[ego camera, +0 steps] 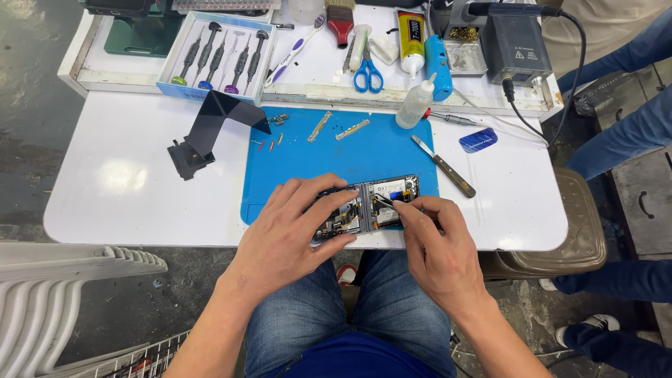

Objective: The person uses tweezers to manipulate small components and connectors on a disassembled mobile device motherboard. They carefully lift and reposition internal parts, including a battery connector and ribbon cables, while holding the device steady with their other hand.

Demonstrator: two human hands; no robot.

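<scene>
An opened folding phone (381,203) with its inner boards exposed lies at the near edge of a blue work mat (308,164). My left hand (294,227) rests over the phone's left half with fingers spread, pressing it down. My right hand (427,238) pinches thin metal tweezers (386,201) whose tip touches the phone's right half. Small metal strips (352,129) and tiny screws (273,143) lie on the far part of the mat.
A black bent plastic part (213,126) lies left of the mat. A metal spatula tool (444,166), blue pick (478,140) and squeeze bottle (415,105) lie to the right. A screwdriver set (217,52), scissors (367,70), glue tube (411,38) sit behind. Another person's legs (623,133) are at right.
</scene>
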